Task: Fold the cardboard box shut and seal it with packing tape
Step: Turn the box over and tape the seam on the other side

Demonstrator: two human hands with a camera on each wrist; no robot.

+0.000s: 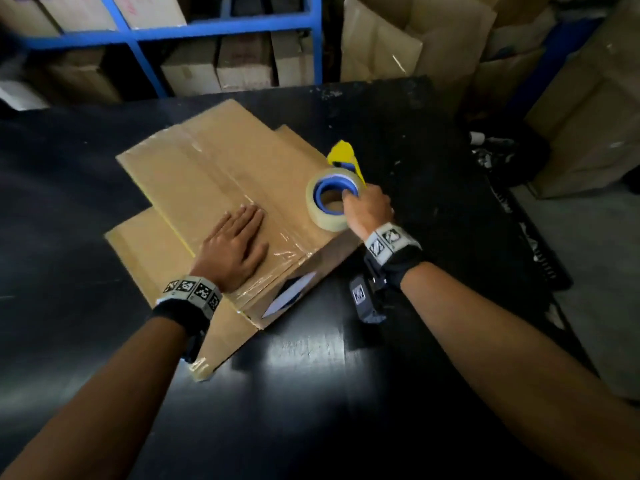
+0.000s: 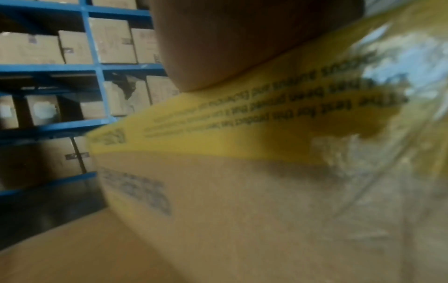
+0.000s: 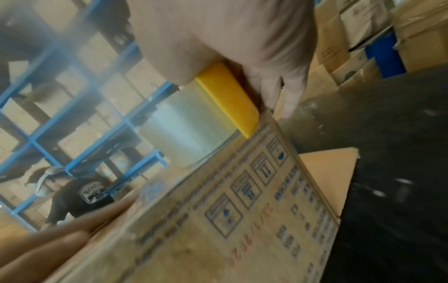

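A brown cardboard box (image 1: 207, 174) lies closed on the black table (image 1: 69, 209), with clear tape shining along its top seam. My left hand (image 1: 239, 237) lies flat on the box top near its front edge, fingers straight. My right hand (image 1: 367, 206) grips a tape dispenser (image 1: 332, 199), a clear roll on a blue core with a yellow handle, resting on the box's right front corner. In the right wrist view the yellow handle (image 3: 227, 99) sits under my palm above the printed box side (image 3: 254, 210). The left wrist view is blurred: yellow printed tape (image 2: 242, 124) on the box.
Flat cardboard sheets (image 1: 149, 251) lie under the box. Blue shelving (image 1: 221, 26) with cartons stands behind the table. More cartons (image 1: 588, 116) are stacked at the right. Another person (image 3: 80, 193) in a dark shirt stands by the shelves.
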